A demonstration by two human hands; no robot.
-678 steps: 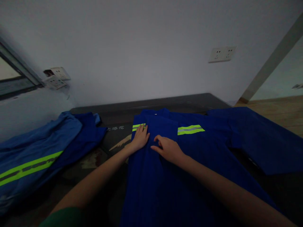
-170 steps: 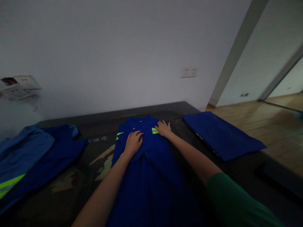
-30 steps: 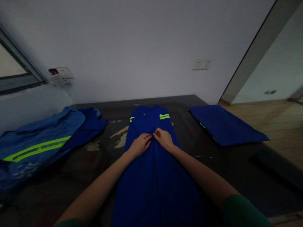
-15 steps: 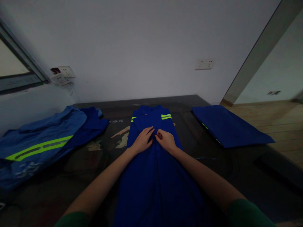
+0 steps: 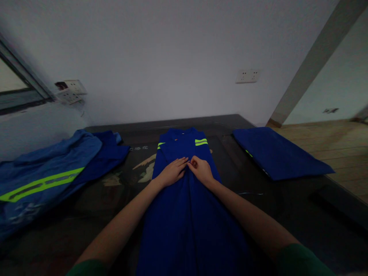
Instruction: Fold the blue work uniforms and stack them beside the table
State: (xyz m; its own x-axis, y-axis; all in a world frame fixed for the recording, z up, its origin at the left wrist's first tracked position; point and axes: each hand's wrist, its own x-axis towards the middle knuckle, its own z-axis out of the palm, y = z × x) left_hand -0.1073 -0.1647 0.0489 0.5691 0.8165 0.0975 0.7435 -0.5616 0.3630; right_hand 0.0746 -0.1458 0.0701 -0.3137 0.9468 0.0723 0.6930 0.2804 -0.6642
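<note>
Evidently, smoothing and lining up cloth is the step in hand: a long, royal-blue fabric work garment with a collar and yellow-green reflective stripes (image 5: 178,214) lies flat on a dark, glossy table (image 5: 138,132), and both hands meet at its midline. The left hand (image 5: 174,171) rests palm down on the cloth, its fingers laid out rather than gripping. On the right hand (image 5: 201,168), thumb and forefinger curl together at the fabric; whether a fold is clamped between them I cannot tell. To my eye, the next move calls for keeping the layers flat and the centre even before either hand lifts.

The garment's collar (image 5: 172,131) points to the table's far edge, near the middle of that edge. Its long axis runs almost straight from there towards the near edge, and its lower end passes out of view. Near the table's right edge lies a flat, folded blue fabric garment (image 5: 278,155), while a paler blue, striped fabric garment (image 5: 48,165) sprawls along the left side
</note>
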